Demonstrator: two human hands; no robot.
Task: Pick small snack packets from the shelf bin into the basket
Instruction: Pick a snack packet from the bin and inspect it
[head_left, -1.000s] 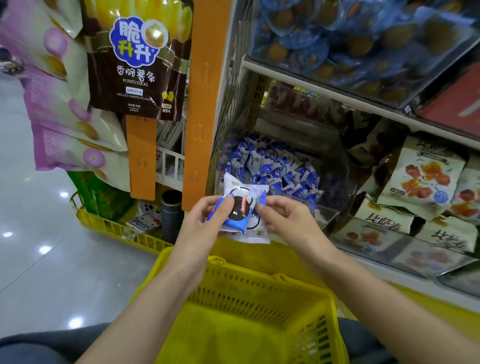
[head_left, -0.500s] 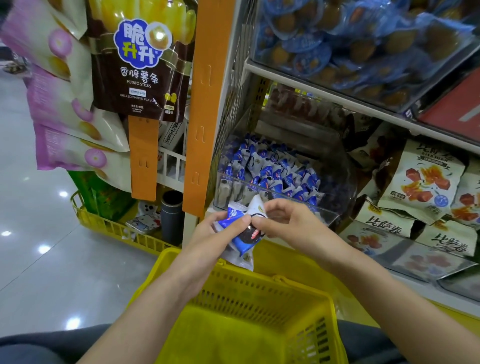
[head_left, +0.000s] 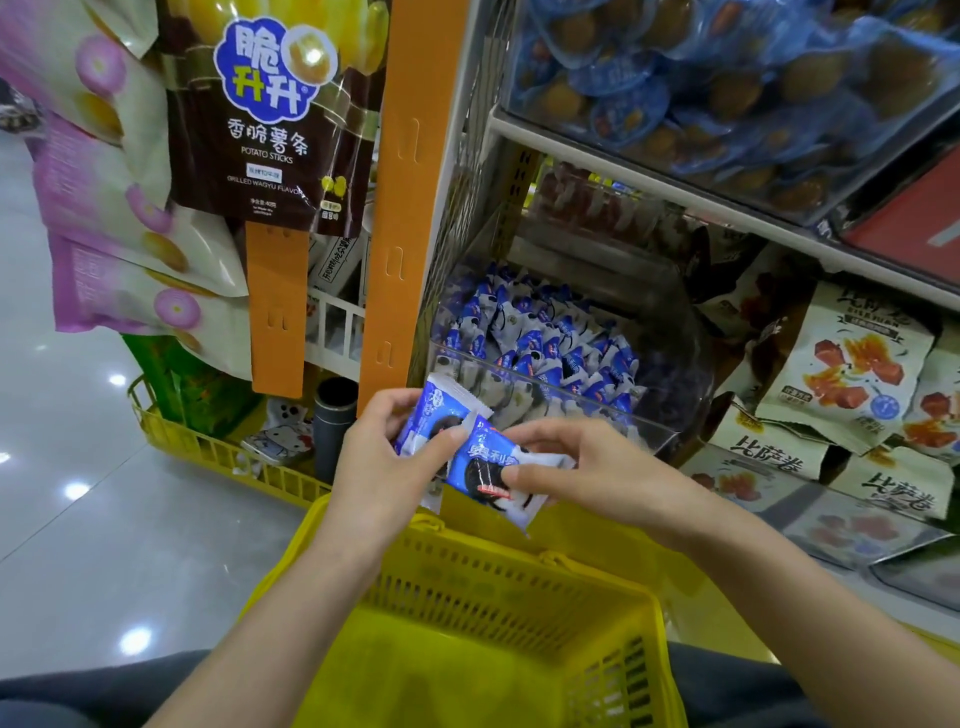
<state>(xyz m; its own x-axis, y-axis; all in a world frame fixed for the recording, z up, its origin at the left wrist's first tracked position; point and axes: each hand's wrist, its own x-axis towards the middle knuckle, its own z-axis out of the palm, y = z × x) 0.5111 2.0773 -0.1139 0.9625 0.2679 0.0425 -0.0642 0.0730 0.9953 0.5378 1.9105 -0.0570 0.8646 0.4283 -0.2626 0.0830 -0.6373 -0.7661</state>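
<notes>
Blue-and-white cookie packets fill a clear shelf bin (head_left: 670, 431) at centre. Just in front of the bin and above the far rim of the yellow basket (head_left: 498, 566), both my hands hold small packets. My left hand (head_left: 379, 457) grips one blue-and-white packet (head_left: 428, 415) between thumb and fingers. My right hand (head_left: 582, 467) pinches a second packet (head_left: 485, 475), which overlaps the first and hangs tilted down. The basket sits low at the bottom centre, and I see nothing lying in the part of it that shows.
An orange shelf post (head_left: 400, 208) stands left of the bin. Large chip bags (head_left: 270, 114) hang at upper left. Beige snack pouches (head_left: 857, 374) lie to the right. A lower yellow rack (head_left: 218, 452) holds a dark cylinder (head_left: 335, 421). Shiny floor spreads at left.
The packets, held flat together a second ago, have dropped lower and are now spread apart, one in each hand. Both hands shifted slightly down toward the basket rim.
</notes>
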